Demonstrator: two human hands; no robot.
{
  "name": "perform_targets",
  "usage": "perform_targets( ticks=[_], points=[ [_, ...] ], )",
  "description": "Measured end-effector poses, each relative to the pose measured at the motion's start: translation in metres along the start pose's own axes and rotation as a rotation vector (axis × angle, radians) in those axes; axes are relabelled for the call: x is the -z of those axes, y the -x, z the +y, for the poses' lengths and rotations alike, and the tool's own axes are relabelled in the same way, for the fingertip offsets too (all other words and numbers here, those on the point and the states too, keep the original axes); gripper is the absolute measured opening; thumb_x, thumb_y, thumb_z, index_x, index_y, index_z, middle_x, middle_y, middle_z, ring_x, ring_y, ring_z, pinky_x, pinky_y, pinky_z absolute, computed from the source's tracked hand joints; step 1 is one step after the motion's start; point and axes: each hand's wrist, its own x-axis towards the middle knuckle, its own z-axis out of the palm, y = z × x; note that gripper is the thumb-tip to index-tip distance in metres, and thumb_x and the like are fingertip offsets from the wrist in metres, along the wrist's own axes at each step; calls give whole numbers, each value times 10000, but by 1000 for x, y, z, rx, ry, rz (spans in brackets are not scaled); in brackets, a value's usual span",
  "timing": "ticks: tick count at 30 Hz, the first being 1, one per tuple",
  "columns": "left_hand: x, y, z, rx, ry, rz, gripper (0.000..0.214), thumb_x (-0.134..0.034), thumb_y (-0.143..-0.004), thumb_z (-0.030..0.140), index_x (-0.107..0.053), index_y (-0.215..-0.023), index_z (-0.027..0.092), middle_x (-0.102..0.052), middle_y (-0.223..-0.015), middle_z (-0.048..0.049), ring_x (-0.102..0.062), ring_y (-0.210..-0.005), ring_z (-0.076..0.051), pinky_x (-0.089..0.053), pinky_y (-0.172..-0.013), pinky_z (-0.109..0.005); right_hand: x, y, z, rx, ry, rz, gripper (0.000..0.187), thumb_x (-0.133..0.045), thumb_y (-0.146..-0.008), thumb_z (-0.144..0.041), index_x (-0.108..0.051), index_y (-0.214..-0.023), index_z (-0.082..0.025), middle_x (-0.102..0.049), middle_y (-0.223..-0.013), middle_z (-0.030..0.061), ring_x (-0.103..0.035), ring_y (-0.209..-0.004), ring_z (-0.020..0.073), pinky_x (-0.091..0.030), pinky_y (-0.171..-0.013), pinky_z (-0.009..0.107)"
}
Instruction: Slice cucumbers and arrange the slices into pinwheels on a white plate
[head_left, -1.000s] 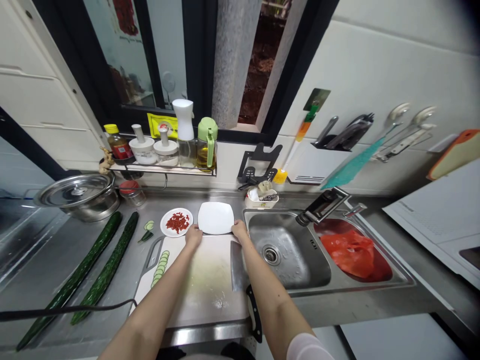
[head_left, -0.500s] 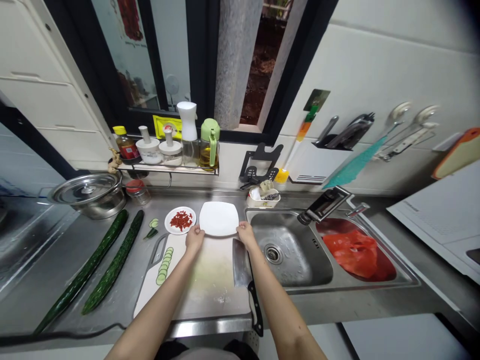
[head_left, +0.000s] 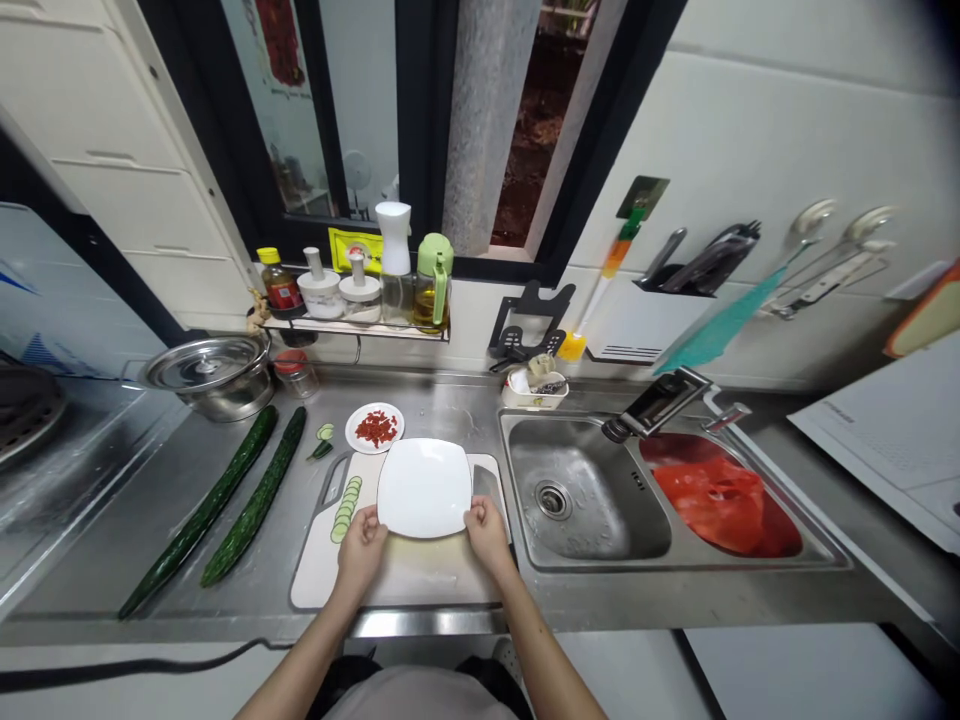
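A white, rounded-square plate (head_left: 424, 488) is gripped at its two near corners, my left hand (head_left: 362, 545) on one side and my right hand (head_left: 486, 530) on the other. It hangs over the white cutting board (head_left: 315, 580) and hides much of it. Overlapping cucumber slices (head_left: 346, 509) lie on the board just left of the plate. Behind, a small round plate (head_left: 352, 430) carries chopped red pieces (head_left: 376, 429). The knife's blade (head_left: 486, 482) shows in part by my right hand; its handle is hidden under my arm.
Two long cucumbers (head_left: 255, 505) lie on the steel counter at left, near a lidded pot (head_left: 225, 385). Cucumber end pieces (head_left: 322, 442) sit beside the board. At right are the sink (head_left: 592, 500), its faucet (head_left: 652, 405) and a red bag (head_left: 712, 500). A shelf holds oil and seasonings.
Both hands have brought the white plate from behind the board toward me, over the board. The view has shifted slightly, showing more of the left side.
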Motion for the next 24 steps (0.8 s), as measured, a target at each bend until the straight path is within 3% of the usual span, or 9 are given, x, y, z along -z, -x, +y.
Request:
perform_targets(
  ticks=[5, 10, 24],
  points=[
    [15, 16, -17, 72, -139, 2, 420, -567, -696, 361, -593, -1068, 167, -711, -858, -59, -676, -800, -211, -519, -735, -315, -9, 22, 6, 9, 112, 8, 178, -455, -644, -244, -518, -805, -203, -434, -546, -74, -448, -534, 137, -352, -563, 239],
    [22, 20, -18, 118, -260, 4, 369, -562, -715, 333, -609, -1046, 175, -721, -851, -55, -681, -765, -205, -518, -676, -293, -17, 27, 8, -6, 186, 4, 150, -432, -641, -206, -501, -775, -212, -414, -536, -77, -454, -533, 143, -361, -560, 239],
    [23, 16, -29, 128, -217, -50, 389, -517, -715, 301, -560, -1071, 152, -716, -881, -56, -678, -759, -189, -505, -716, -297, -21, 27, 13, -56, 237, -5, 154, -432, -624, -169, -487, -761, -214, -411, -530, -76, -462, -544, 149, -345, -563, 235]
  ],
)
